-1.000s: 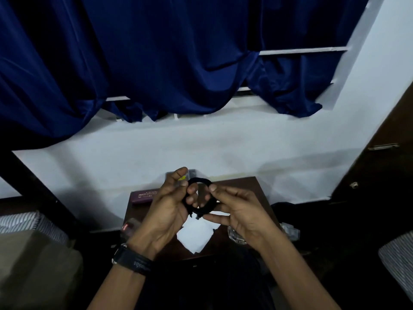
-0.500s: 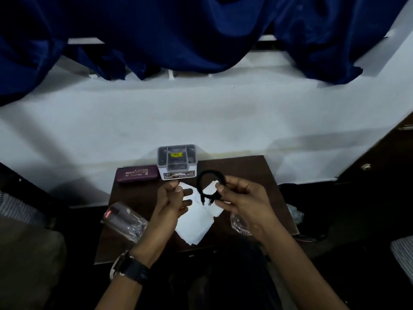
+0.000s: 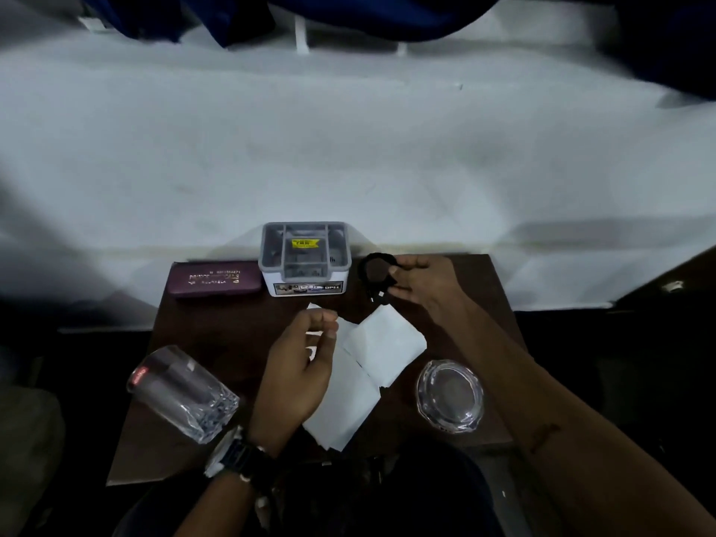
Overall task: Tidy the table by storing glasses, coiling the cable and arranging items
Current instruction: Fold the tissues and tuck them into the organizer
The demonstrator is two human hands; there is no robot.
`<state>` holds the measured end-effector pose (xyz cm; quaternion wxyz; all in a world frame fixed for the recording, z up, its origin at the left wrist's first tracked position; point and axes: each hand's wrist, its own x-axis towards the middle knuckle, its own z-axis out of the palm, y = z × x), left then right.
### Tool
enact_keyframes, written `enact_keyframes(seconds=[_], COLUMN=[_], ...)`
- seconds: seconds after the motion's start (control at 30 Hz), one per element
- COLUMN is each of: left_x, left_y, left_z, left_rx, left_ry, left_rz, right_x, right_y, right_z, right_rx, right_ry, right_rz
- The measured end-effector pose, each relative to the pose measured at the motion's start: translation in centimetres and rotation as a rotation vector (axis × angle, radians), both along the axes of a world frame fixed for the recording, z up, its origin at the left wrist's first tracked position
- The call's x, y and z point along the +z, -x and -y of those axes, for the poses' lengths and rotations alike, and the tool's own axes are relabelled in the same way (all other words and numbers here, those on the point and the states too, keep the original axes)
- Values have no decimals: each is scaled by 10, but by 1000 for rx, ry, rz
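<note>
My right hand [image 3: 420, 286] pinches a small black coiled cable [image 3: 375, 275] just right of the grey and white organizer box [image 3: 306, 261], low over the back of the brown table [image 3: 457, 331]. My left hand [image 3: 300, 362] hovers over the white papers [image 3: 383, 346] at the table's middle, fingers loosely curled, holding nothing. A maroon glasses case [image 3: 215, 280] lies shut at the back left, beside the box.
A clear drinking glass [image 3: 182, 393] lies on its side at the table's front left. A glass ashtray [image 3: 449, 397] sits at the front right. A white wall rises behind the table, with blue curtain above. Dark floor surrounds the table.
The view has tilted down onto the table. My right hand carried the coiled cable away to the right of the box; my left hand let go and dropped over the papers.
</note>
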<state>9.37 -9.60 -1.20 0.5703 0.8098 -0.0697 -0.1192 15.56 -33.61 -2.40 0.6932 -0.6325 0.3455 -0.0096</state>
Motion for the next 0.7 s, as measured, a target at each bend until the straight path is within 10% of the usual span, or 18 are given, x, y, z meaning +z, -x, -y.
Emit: enact_keyframes(seconds=[0.7], left_x=[-15], left_y=[-21], left_z=[-11], left_rx=[128], left_ry=[-98], left_rz=[-58], right_x=[-16], right_y=[17], right_z=[21], right_rx=[49], right_ry=[480], right_rz=[-36])
